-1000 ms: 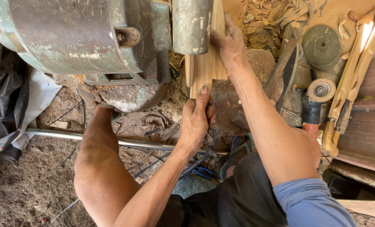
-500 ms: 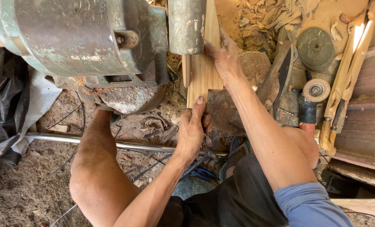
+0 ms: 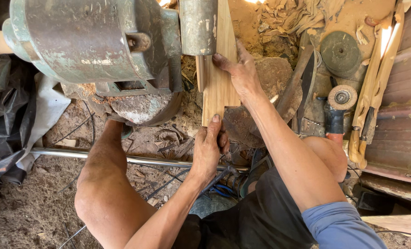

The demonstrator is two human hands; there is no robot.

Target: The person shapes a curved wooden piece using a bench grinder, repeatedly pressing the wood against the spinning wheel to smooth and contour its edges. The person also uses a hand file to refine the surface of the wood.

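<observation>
A pale wooden board lies flat under the grey metal cylinder of a worn green machine. My left hand grips the board's near end, thumb on top. My right hand presses on the board's right edge further up, fingers spread over the wood. The board's far end runs out of the top of the head view, beside the cylinder.
Sawdust and wood shavings cover the ground. An angle grinder with a wire wheel, a round disc and wooden sticks lie at the right. A metal pipe crosses below the machine. Black plastic sheeting sits at left.
The board has slid a little toward me along the cylinder. My left hand shifted slightly down with its near end; my right hand stays on the right edge.
</observation>
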